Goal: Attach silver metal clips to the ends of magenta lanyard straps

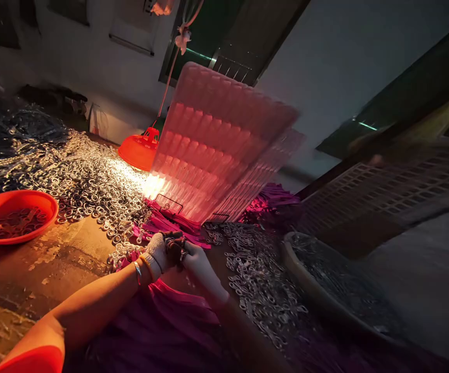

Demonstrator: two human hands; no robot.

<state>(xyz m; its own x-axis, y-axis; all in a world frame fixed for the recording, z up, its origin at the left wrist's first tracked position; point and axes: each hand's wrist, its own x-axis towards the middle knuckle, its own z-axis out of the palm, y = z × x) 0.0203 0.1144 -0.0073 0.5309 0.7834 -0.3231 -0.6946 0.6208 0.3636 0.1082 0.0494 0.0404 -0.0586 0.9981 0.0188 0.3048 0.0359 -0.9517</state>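
My left hand (156, 253), in a pale glove with bands at the wrist, is closed at the middle of the view. Right beside it, my right hand (201, 263) is closed too. Between the fingers of both hands is a small dark bundle (175, 247); its kind is too dark to make out. Under and beyond the hands lie magenta straps (170, 224), with more magenta fabric (170, 316) below my forearms. Small metal clasps (261, 282) are strewn to the right of my right hand, and a large heap of metal clasps (92, 178) spreads to the left.
A red hanging lamp (139, 150) lights the heap. Behind the hands stands a translucent ribbed plastic panel (216, 140). An orange bowl (49, 220) with metal pieces sits at left. A large tub (305, 269) and a slatted crate (387, 186) are at right.
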